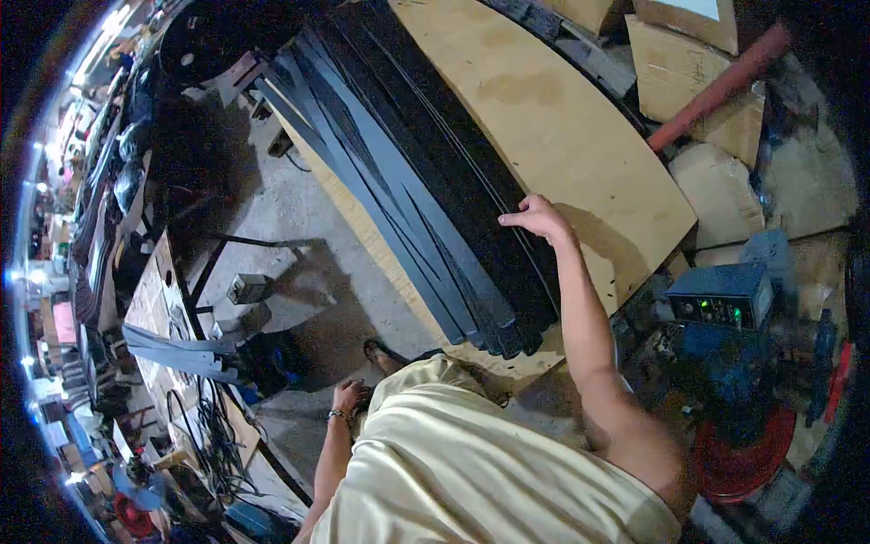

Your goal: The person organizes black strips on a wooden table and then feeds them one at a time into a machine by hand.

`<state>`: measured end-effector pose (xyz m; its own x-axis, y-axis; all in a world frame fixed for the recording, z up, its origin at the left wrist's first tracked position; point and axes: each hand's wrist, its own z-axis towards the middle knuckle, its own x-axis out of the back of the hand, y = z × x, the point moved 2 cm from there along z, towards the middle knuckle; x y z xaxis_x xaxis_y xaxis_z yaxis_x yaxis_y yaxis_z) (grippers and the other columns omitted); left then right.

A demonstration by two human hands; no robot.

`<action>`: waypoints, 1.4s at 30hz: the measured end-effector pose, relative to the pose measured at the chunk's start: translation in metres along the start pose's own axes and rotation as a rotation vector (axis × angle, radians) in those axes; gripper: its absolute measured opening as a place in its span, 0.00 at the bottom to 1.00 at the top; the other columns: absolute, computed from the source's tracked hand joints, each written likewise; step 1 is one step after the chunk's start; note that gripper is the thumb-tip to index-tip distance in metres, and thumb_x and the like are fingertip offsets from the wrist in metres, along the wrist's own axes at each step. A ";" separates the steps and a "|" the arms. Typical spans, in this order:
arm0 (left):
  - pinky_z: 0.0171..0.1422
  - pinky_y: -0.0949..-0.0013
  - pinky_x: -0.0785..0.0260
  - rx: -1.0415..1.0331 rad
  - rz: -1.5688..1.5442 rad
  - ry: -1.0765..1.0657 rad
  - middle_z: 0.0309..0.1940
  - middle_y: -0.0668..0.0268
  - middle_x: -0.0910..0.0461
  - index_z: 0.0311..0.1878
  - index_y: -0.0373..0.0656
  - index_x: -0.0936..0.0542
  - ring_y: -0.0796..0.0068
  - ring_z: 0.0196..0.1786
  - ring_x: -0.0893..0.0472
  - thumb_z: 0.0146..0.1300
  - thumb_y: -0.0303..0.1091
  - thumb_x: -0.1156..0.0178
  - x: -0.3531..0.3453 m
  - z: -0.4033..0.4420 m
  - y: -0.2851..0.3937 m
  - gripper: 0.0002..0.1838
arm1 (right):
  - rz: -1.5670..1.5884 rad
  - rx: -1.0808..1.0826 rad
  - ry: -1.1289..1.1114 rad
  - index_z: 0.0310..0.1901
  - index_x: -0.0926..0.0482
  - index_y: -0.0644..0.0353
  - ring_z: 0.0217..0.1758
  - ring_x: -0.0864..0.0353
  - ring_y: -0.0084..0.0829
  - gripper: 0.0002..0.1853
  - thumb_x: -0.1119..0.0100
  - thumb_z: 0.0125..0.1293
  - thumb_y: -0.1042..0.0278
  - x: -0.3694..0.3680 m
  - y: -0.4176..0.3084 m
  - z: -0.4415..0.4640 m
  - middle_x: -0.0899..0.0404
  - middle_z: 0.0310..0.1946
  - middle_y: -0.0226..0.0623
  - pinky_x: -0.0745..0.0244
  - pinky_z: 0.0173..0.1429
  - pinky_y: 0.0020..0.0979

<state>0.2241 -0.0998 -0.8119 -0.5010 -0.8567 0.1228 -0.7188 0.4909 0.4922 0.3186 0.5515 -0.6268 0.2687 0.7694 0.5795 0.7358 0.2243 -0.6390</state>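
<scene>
Long flat strips lie in a thick bundle along a plywood-topped table. The grey strips [362, 172] are on the left side and the black strips [453, 163] on the right, and several grey ones cross at an angle. My right hand [541, 218] is over the right edge of the black strips, its thumb stretched out apart from the bent fingers, with nothing visible between them. Whether it touches the strips I cannot tell. Low beside my thigh hangs my left hand [350, 397], a bracelet on its wrist; its fingers are in shadow and partly hidden.
Bare plywood [580, 118] shows right of the strips. Beyond it stand cardboard boxes [693, 86] and a red pipe [720, 86]. A blue machine box [720, 295] with green lights is at right. More grey strips [181, 352] and black cables [213, 426] rest on a left table.
</scene>
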 end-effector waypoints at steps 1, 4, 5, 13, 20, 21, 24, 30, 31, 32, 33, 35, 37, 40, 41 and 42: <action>0.41 0.64 0.20 0.023 0.008 0.025 0.39 0.55 0.14 0.50 0.35 0.19 0.64 0.38 0.14 0.68 0.34 0.43 0.002 0.005 -0.007 0.13 | 0.005 0.015 0.028 0.50 0.21 0.71 0.47 0.18 0.39 0.36 0.22 0.48 0.48 0.001 -0.001 0.000 0.17 0.43 0.50 0.24 0.53 0.35; 0.40 0.65 0.20 0.016 0.031 0.064 0.37 0.57 0.14 0.49 0.35 0.19 0.65 0.36 0.14 0.69 0.34 0.43 -0.006 -0.008 0.002 0.13 | 0.156 0.014 -0.138 0.51 0.22 0.71 0.48 0.17 0.38 0.36 0.22 0.48 0.50 0.003 -0.007 -0.002 0.16 0.45 0.50 0.24 0.54 0.34; 0.40 0.65 0.21 -0.008 0.035 0.056 0.37 0.58 0.14 0.49 0.35 0.19 0.65 0.36 0.14 0.69 0.34 0.44 -0.005 -0.010 0.004 0.13 | 0.146 0.022 -0.151 0.51 0.21 0.71 0.47 0.17 0.37 0.34 0.23 0.50 0.52 0.006 -0.011 -0.003 0.16 0.44 0.49 0.24 0.53 0.34; 0.35 0.69 0.23 0.019 -0.010 0.074 0.37 0.61 0.14 0.48 0.39 0.17 0.69 0.31 0.16 0.69 0.35 0.43 -0.008 -0.024 0.008 0.12 | 0.240 0.082 -0.126 0.45 0.17 0.68 0.35 0.16 0.28 0.16 0.34 0.62 0.64 0.009 0.002 0.013 0.14 0.35 0.39 0.22 0.43 0.31; 0.37 0.67 0.22 -0.008 0.027 0.051 0.37 0.58 0.14 0.48 0.36 0.19 0.68 0.32 0.15 0.67 0.34 0.41 0.002 0.003 -0.016 0.12 | -0.071 0.331 0.578 0.52 0.18 0.62 0.46 0.15 0.42 0.22 0.35 0.64 0.55 0.007 0.018 0.028 0.14 0.42 0.46 0.24 0.54 0.38; 0.39 0.66 0.21 -0.020 0.061 0.048 0.38 0.57 0.14 0.48 0.36 0.19 0.67 0.33 0.14 0.68 0.34 0.41 -0.010 -0.012 0.002 0.13 | -0.013 0.332 0.563 0.53 0.18 0.62 0.48 0.16 0.44 0.23 0.35 0.64 0.53 0.015 0.011 0.022 0.14 0.43 0.48 0.25 0.56 0.39; 0.39 0.65 0.21 -0.052 0.089 0.076 0.38 0.54 0.14 0.48 0.34 0.20 0.65 0.35 0.14 0.68 0.34 0.40 -0.018 -0.036 0.021 0.13 | 0.052 0.346 0.500 0.50 0.17 0.61 0.40 0.15 0.38 0.24 0.34 0.62 0.49 0.039 0.000 0.014 0.15 0.37 0.47 0.22 0.45 0.38; 0.34 0.67 0.23 -0.034 -0.035 0.040 0.37 0.57 0.15 0.49 0.33 0.20 0.67 0.30 0.16 0.66 0.34 0.39 0.000 -0.010 -0.006 0.15 | 0.147 0.000 -0.043 0.32 0.25 0.55 0.17 0.35 0.19 0.25 0.25 0.53 0.43 0.026 -0.015 -0.013 0.32 0.19 0.25 0.45 0.17 0.26; 0.33 0.67 0.23 -0.022 -0.061 0.032 0.37 0.57 0.16 0.49 0.33 0.20 0.68 0.30 0.17 0.65 0.34 0.39 -0.002 -0.013 -0.005 0.15 | 0.135 0.001 -0.086 0.32 0.26 0.55 0.17 0.36 0.19 0.26 0.25 0.52 0.42 0.014 -0.011 -0.011 0.32 0.19 0.25 0.45 0.17 0.26; 0.31 0.68 0.24 -0.007 -0.086 0.025 0.37 0.58 0.16 0.49 0.33 0.20 0.68 0.29 0.17 0.65 0.35 0.38 -0.003 -0.017 -0.005 0.15 | 0.111 0.024 -0.098 0.32 0.28 0.55 0.15 0.39 0.18 0.27 0.24 0.51 0.42 -0.001 -0.006 -0.006 0.34 0.17 0.23 0.47 0.17 0.24; 0.31 0.68 0.24 0.012 -0.055 0.041 0.38 0.58 0.16 0.49 0.34 0.20 0.68 0.30 0.17 0.65 0.35 0.38 -0.005 -0.022 -0.003 0.15 | 0.049 0.128 -0.052 0.31 0.29 0.55 0.15 0.39 0.18 0.26 0.23 0.52 0.44 -0.003 -0.018 -0.017 0.34 0.18 0.22 0.47 0.16 0.24; 0.31 0.68 0.24 0.045 0.006 0.068 0.38 0.58 0.16 0.50 0.35 0.20 0.69 0.30 0.17 0.64 0.35 0.38 -0.011 -0.029 0.006 0.15 | 0.067 0.066 -0.013 0.28 0.31 0.53 0.13 0.42 0.17 0.25 0.25 0.55 0.45 -0.013 -0.003 -0.004 0.35 0.17 0.21 0.50 0.15 0.25; 0.34 0.67 0.23 0.011 -0.016 0.041 0.37 0.58 0.15 0.50 0.36 0.19 0.69 0.31 0.17 0.65 0.36 0.39 -0.012 -0.025 0.002 0.15 | 0.080 0.038 -0.062 0.31 0.27 0.56 0.16 0.35 0.20 0.21 0.27 0.56 0.48 -0.010 0.003 -0.001 0.30 0.19 0.24 0.42 0.18 0.27; 0.36 0.67 0.23 -0.013 0.115 0.084 0.37 0.58 0.14 0.48 0.35 0.18 0.69 0.33 0.16 0.67 0.36 0.41 -0.013 -0.028 0.011 0.14 | 0.038 0.062 -0.028 0.39 0.21 0.62 0.27 0.24 0.28 0.21 0.29 0.57 0.51 -0.016 0.020 0.023 0.21 0.27 0.34 0.29 0.31 0.32; 0.36 0.67 0.23 -0.015 0.094 0.079 0.37 0.58 0.14 0.48 0.35 0.18 0.69 0.33 0.16 0.67 0.36 0.41 -0.016 -0.033 0.015 0.14 | 0.014 0.080 0.001 0.43 0.19 0.64 0.32 0.20 0.31 0.22 0.29 0.57 0.52 -0.016 0.014 0.021 0.18 0.31 0.38 0.25 0.37 0.33; 0.36 0.67 0.23 -0.017 0.073 0.074 0.37 0.58 0.14 0.48 0.35 0.18 0.69 0.33 0.16 0.67 0.35 0.42 -0.018 -0.036 0.018 0.14 | 0.005 0.062 0.039 0.46 0.19 0.65 0.37 0.19 0.33 0.24 0.30 0.57 0.52 -0.013 0.010 0.017 0.17 0.35 0.40 0.25 0.43 0.34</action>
<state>0.2379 -0.0810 -0.7743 -0.5144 -0.8284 0.2219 -0.6729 0.5503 0.4943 0.3121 0.5537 -0.6499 0.2972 0.7469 0.5948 0.6949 0.2580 -0.6712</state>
